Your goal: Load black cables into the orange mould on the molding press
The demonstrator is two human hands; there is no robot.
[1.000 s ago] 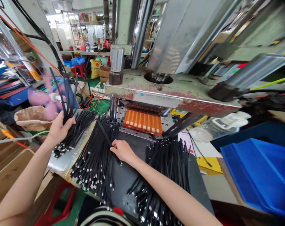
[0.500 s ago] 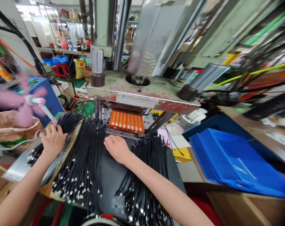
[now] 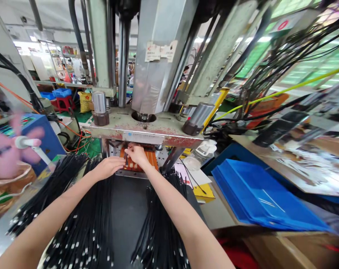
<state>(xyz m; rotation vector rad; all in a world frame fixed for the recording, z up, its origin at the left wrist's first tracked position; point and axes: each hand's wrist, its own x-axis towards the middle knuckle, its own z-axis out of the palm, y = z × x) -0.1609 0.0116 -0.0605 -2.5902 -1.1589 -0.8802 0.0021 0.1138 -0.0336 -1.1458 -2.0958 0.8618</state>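
At the press opening, both my hands meet over the left part of an orange slotted fixture (image 3: 151, 158). My right hand (image 3: 137, 155) is closed in a pinch on a short dark piece that looks like a black cable (image 3: 126, 158). From the left, my left hand (image 3: 111, 166) reaches the same piece, its fingers pressed together at the fixture's edge; the fingertips are partly hidden. Pale blocks show in the fixture's slots. Black cables with silver plugs lie in a left bundle (image 3: 50, 190), a middle bundle (image 3: 95, 213) and a right bundle (image 3: 160, 228).
The heavy press plate (image 3: 169, 140) spans just above my hands, on thick metal posts. A pink fan (image 3: 8, 149) turns at the left. Blue plastic sheets (image 3: 259, 194) lie at the right, near a clear bottle (image 3: 204, 151). Dark table surface (image 3: 128, 209) shows between the bundles.
My left hand has left the left cable bundle and moved right to the fixture. My right hand has gone forward from the table onto the fixture. The view has tilted up.
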